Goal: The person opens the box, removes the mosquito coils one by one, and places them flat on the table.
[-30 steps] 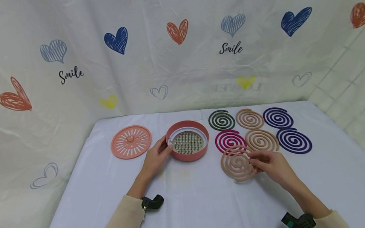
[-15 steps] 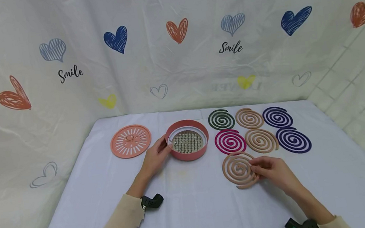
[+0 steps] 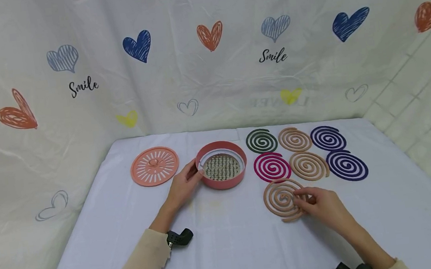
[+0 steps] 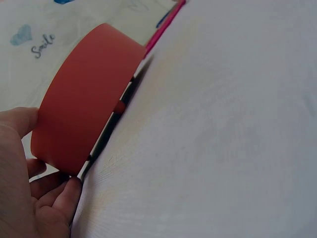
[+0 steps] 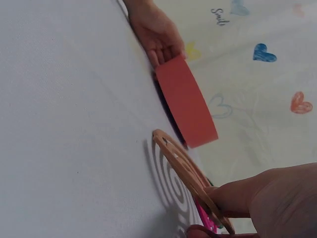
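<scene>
In the head view my left hand (image 3: 183, 183) grips the left side of a round red mosquito coil holder (image 3: 223, 184), thumb on its rim. Its inside shows a white ring and a metal mesh. The left wrist view shows the fingers at the lower edge of the holder's red side wall (image 4: 89, 99). My right hand (image 3: 323, 206) pinches a light brown mosquito coil (image 3: 279, 209) by its right side. That coil is raised and tilted over the cloth, its shadow falling below it in the right wrist view. Its far edge overlaps the magenta coil (image 3: 269, 167) in the head view.
An orange slotted lid (image 3: 139, 173) with a knob lies left of the holder. Right of it lie a green coil (image 3: 261, 142), two tan coils (image 3: 294, 140) and two dark purple coils (image 3: 347, 165). White cloth (image 3: 229, 249) covers the table; a printed curtain hangs behind.
My right hand has brought the brown coil a little toward the table's near side, off most of the magenta coil, then slightly right. The left hand and holder have stayed put.
</scene>
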The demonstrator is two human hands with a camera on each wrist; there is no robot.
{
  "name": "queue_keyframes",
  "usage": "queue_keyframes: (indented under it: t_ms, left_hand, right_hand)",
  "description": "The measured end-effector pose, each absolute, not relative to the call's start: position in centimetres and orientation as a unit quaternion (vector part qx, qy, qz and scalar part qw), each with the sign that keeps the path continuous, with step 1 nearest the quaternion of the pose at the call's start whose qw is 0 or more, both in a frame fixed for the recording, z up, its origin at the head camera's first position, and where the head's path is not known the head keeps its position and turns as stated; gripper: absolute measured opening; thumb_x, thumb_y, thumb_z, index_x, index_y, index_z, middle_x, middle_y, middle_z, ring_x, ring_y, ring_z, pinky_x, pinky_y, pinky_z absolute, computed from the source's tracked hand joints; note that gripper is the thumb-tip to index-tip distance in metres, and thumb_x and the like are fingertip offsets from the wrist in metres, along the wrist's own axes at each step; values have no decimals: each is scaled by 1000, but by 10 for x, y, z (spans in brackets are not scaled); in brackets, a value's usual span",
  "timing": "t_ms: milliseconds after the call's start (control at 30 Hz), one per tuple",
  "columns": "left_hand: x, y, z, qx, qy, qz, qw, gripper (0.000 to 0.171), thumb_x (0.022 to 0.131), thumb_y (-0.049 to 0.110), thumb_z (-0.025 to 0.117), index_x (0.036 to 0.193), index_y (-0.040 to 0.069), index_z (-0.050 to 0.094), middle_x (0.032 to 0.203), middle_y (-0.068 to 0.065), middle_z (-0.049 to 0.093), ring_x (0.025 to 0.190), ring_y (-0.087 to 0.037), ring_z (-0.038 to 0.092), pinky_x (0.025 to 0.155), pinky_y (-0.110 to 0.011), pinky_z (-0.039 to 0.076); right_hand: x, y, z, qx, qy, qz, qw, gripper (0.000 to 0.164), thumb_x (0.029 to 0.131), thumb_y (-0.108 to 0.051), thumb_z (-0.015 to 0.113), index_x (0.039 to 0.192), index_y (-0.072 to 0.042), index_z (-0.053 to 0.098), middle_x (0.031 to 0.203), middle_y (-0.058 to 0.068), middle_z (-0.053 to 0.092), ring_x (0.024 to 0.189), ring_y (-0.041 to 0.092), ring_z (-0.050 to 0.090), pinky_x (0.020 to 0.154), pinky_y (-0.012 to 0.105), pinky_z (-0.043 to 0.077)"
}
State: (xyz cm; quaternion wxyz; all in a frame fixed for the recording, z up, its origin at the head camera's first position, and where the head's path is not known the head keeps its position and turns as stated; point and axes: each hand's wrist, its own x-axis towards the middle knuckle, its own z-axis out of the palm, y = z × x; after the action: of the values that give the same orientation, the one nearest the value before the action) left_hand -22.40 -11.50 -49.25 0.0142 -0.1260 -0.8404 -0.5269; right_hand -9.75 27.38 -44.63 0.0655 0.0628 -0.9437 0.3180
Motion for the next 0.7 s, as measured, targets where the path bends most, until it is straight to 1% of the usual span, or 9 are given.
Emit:
queue_keyframes:
  t_ms: [100, 200, 267, 333, 433, 500, 567, 633, 700]
  left_hand:
    - [-224, -115, -492, -126, -839, -529, 13, 69, 97, 54, 58, 153, 18, 42, 152, -4, 51, 140, -21, 51, 115, -40, 45]
    - [-224, -115, -491, -125, -839, -530, 14, 69, 97, 54, 59, 153, 18, 42, 152, -4, 51, 139, -20, 51, 115, -39, 45]
    - [-224, -115, -492, -125, -839, -529, 15, 68, 97, 53, 59, 153, 18, 42, 152, -4, 52, 139, -20, 52, 115, -39, 46]
    - [-224, -115, -491, -127, -838, -530, 17, 68, 97, 53, 59, 153, 18, 42, 152, -5, 52, 139, -20, 52, 115, -39, 46]
    - [-224, -115, -492, -130, -838, -530, 20, 68, 97, 52, 59, 153, 17, 43, 151, -6, 52, 138, -21, 52, 114, -39, 46]
    - [-224, -115, -492, -130, -838, -530, 21, 68, 97, 52, 59, 153, 17, 43, 151, -6, 52, 138, -21, 52, 114, -39, 46]
    - [-223, -115, -492, -129, -839, -529, 21, 68, 97, 54, 59, 153, 17, 43, 151, -5, 52, 138, -20, 52, 114, -39, 46]
    - [-223, -115, -492, -129, -839, -529, 20, 69, 97, 55, 58, 153, 17, 43, 152, -5, 52, 139, -21, 52, 114, -39, 46]
    - [-224, -115, -491, -128, -838, -530, 18, 69, 97, 54, 59, 153, 17, 42, 152, -5, 51, 139, -21, 51, 115, -40, 46]
  right_hand:
    - [-96, 272, -446, 72, -950, 291, 81, 23, 86, -19, 78, 105, -6, 76, 60, -6, 56, 53, -2, 44, 46, 19, 38]
    - [-95, 269, -444, 76, -956, 271, 77, 22, 87, -20, 78, 105, -6, 77, 63, -6, 55, 56, 0, 43, 48, 20, 38]
    - [-95, 268, -442, 78, -961, 256, 69, 22, 88, -21, 77, 105, -7, 77, 69, -5, 61, 61, 1, 48, 51, 20, 41]
    - [-93, 266, -441, 81, -964, 245, 61, 22, 88, -20, 76, 105, -7, 77, 74, -3, 67, 65, 6, 55, 54, 22, 46]
    - [-92, 264, -439, 93, -967, 226, 66, 18, 88, -19, 76, 102, -7, 79, 86, 2, 75, 82, 22, 70, 66, 35, 57]
    - [-91, 263, -438, 101, -968, 219, 71, 16, 87, -17, 76, 99, -7, 79, 88, 4, 75, 85, 27, 71, 70, 41, 58]
    - [-91, 262, -438, 110, -967, 213, 81, 14, 87, -15, 76, 97, -7, 79, 88, 4, 75, 86, 25, 71, 73, 43, 58]
    - [-92, 261, -437, 112, -967, 213, 83, 13, 87, -15, 76, 97, -7, 79, 86, 2, 75, 77, 17, 67, 67, 37, 56]
    - [-92, 261, -436, 109, -968, 211, 80, 13, 88, -15, 76, 97, -7, 78, 85, 2, 74, 73, 12, 63, 62, 32, 53]
